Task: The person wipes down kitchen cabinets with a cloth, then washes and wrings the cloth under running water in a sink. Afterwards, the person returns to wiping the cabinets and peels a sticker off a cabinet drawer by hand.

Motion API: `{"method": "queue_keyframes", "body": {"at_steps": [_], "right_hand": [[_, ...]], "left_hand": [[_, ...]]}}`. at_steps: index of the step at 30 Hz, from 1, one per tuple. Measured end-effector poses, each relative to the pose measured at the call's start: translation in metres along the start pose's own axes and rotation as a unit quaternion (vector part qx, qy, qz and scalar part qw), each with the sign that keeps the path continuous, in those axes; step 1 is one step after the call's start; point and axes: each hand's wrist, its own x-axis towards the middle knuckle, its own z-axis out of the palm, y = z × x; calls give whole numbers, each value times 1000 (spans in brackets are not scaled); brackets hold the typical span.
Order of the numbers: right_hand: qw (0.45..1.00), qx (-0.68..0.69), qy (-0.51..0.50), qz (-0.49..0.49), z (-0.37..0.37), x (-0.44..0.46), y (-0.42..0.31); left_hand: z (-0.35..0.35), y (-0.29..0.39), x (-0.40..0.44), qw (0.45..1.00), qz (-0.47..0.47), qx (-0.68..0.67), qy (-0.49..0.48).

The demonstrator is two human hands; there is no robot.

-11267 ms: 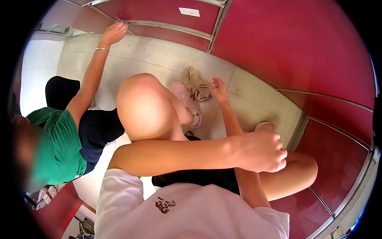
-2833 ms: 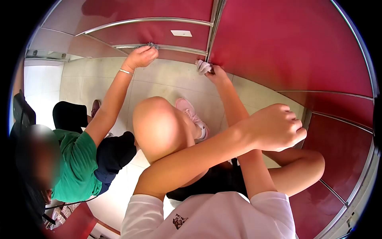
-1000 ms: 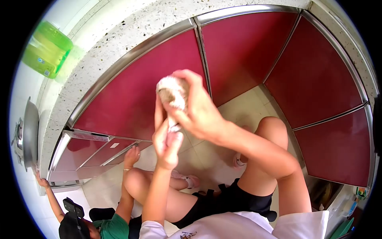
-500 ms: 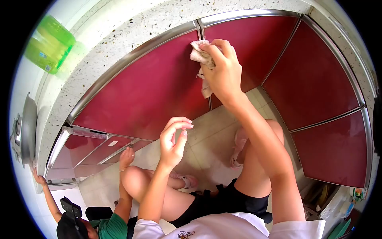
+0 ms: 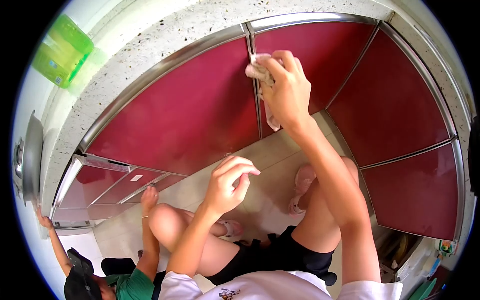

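While a green bottle [image 5: 62, 51] sits at the upper left and a person's green sleeve [image 5: 137, 286] shows at the lower left, my left hand [image 5: 227, 186] hovers half-curled at the centre. At upper centre, a cloth [image 5: 260, 73] overlaps a metal strip [image 5: 251, 41], gripped in my right hand [image 5: 290, 95].

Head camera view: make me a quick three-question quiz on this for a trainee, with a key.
1. Which of the wearer's hands holds the cloth?
2. True or false: the left hand is touching that cloth.
3. Fill in: the cloth is held at the metal strip between two cabinet panels coloured ____.

Key:
1. The right hand.
2. False; it is apart from the cloth, lower in the picture, fingers curled.
3. Red.
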Motion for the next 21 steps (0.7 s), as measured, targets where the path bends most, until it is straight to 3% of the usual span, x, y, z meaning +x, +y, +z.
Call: {"method": "queue_keyframes", "body": {"at_steps": [6, 14, 18, 21], "right_hand": [[991, 2, 109, -71, 11, 12, 0], [1000, 28, 5, 2, 11, -12, 7], [992, 4, 108, -66, 5, 19, 0], [996, 4, 78, -40, 11, 10, 2]], "left_hand": [[13, 8, 10, 999, 44, -5, -21], [8, -2, 10, 999, 41, 15, -11], [8, 1, 11, 999, 49, 12, -13], [11, -2, 10, 999, 39, 3, -21]]}}
